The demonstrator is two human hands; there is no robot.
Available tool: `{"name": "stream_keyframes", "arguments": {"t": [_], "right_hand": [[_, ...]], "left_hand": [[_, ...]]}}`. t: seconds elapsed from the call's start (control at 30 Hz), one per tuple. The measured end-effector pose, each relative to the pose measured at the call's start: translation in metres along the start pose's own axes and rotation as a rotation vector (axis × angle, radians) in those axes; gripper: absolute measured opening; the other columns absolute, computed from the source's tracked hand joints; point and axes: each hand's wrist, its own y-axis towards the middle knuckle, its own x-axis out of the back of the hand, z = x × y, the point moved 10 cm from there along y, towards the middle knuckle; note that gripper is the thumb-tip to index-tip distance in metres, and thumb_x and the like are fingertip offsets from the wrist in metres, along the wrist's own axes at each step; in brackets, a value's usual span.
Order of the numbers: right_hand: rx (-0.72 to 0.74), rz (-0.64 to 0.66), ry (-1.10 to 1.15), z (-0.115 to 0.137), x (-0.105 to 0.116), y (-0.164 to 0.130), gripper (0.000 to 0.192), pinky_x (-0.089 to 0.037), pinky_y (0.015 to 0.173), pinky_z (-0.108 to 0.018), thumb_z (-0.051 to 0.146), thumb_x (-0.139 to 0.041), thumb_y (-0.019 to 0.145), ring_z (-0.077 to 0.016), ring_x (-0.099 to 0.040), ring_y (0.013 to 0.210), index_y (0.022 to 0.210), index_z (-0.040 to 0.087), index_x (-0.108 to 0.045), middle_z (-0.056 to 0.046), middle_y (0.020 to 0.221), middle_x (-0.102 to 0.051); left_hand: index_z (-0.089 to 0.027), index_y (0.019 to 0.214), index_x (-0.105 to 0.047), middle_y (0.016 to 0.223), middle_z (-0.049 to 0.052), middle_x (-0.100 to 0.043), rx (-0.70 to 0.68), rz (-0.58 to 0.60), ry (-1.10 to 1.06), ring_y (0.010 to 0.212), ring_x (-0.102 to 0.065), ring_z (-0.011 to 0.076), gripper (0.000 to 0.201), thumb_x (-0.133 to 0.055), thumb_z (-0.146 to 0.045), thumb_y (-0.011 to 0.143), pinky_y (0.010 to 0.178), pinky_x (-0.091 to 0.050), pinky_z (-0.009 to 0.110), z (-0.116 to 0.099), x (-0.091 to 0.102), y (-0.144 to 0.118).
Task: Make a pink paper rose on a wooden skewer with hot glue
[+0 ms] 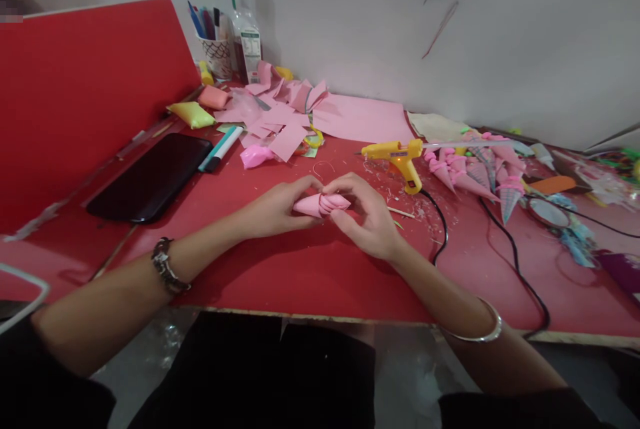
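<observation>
Both my hands meet over the red table (310, 269) around a small pink paper cone (320, 204) that lies on its side. My left hand (277, 206) grips its pointed end. My right hand (365, 212) pinches the wider, pleated end with fingertips. A yellow glue gun (397, 156) stands just beyond my right hand, its black cord (505, 242) trailing toward the table's front edge. Finished pink cones (460, 172) lie in a row to its right.
Pink paper scraps (283, 116) and a pink sheet (363, 119) cover the back of the table. A black phone (153, 176) and a marker (220, 148) lie at left, near a cup of pens (215, 49) and a clear bottle (245, 26). A red board (85, 96) stands at left.
</observation>
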Motion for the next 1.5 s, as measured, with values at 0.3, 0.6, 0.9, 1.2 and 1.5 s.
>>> {"name": "stream_keyframes", "arguments": {"t": [0.3, 0.6, 0.9, 1.2, 1.5], "right_hand": [[-0.020, -0.042, 0.033, -0.003, 0.003, -0.001, 0.015, -0.048, 0.071, -0.027, 0.016, -0.049, 0.076, -0.0121, -0.052, 0.082, 0.090, 0.021, -0.049, -0.003, 0.087, -0.051], [-0.018, -0.061, 0.051, -0.001, 0.005, -0.003, 0.027, -0.049, 0.077, -0.028, 0.015, -0.052, 0.075, -0.0134, -0.054, 0.090, 0.101, 0.024, -0.049, -0.002, 0.097, -0.055], [0.041, -0.045, -0.030, 0.005, 0.005, -0.002, 0.029, -0.046, 0.079, -0.031, 0.016, -0.052, 0.074, -0.0145, -0.053, 0.089, 0.102, 0.023, -0.049, -0.003, 0.098, -0.056], [0.117, 0.018, -0.281, 0.012, -0.005, -0.001, 0.037, -0.046, 0.078, -0.034, 0.022, -0.060, 0.071, -0.0169, -0.051, 0.090, 0.106, 0.023, -0.047, -0.005, 0.098, -0.052], [0.153, -0.005, -0.287, 0.018, -0.004, -0.001, 0.025, -0.044, 0.077, -0.033, 0.021, -0.058, 0.073, -0.0158, -0.051, 0.086, 0.098, 0.022, -0.053, -0.004, 0.089, -0.052]], "left_hand": [[-0.016, 0.083, -0.043, 0.070, -0.001, -0.051, -0.004, 0.019, 0.108, 0.060, -0.047, 0.0106, 0.017, -0.048, -0.029, 0.074, 0.053, -0.036, 0.021, 0.001, -0.001, 0.001], [-0.016, 0.102, -0.031, 0.093, 0.008, -0.048, -0.184, 0.049, 0.101, 0.081, -0.049, 0.0160, 0.029, -0.031, -0.039, 0.085, 0.069, -0.041, 0.028, -0.006, -0.009, -0.003], [-0.016, 0.096, -0.045, 0.092, 0.007, -0.049, -0.264, -0.093, 0.336, 0.084, -0.040, 0.0184, 0.029, -0.040, -0.041, 0.083, 0.075, -0.036, 0.033, -0.015, 0.004, 0.000], [-0.015, 0.097, -0.049, 0.092, 0.007, -0.053, -0.329, -0.115, 0.258, 0.086, -0.049, 0.0162, 0.021, -0.051, -0.024, 0.078, 0.073, -0.041, 0.028, -0.021, 0.005, 0.000], [-0.014, 0.095, -0.049, 0.093, 0.006, -0.057, -0.223, -0.112, 0.211, 0.082, -0.054, 0.0145, 0.025, -0.058, -0.019, 0.072, 0.069, -0.044, 0.026, -0.012, 0.006, 0.002]]}}
